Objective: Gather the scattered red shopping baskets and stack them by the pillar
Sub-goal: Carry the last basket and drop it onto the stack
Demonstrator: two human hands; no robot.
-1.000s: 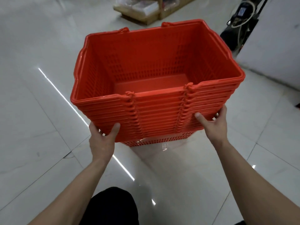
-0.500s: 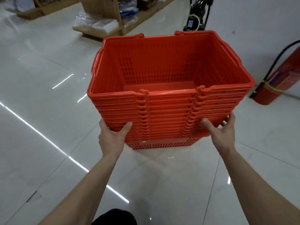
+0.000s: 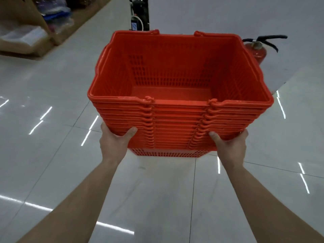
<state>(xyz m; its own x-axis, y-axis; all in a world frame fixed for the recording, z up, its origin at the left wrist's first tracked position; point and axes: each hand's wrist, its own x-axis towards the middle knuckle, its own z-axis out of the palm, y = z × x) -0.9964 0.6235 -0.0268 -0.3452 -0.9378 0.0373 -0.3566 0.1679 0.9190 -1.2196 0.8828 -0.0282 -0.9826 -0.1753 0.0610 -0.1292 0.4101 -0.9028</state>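
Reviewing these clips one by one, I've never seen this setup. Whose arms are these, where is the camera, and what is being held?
No robot here: a person wears a camera on the head, looking forward and down, so you see their own bare arms. The left hand and right hand grip the lower rims of a nested stack of red shopping baskets; the top one is empty. Beyond it a red fire extinguisher shows; below is the glossy tiled floor.
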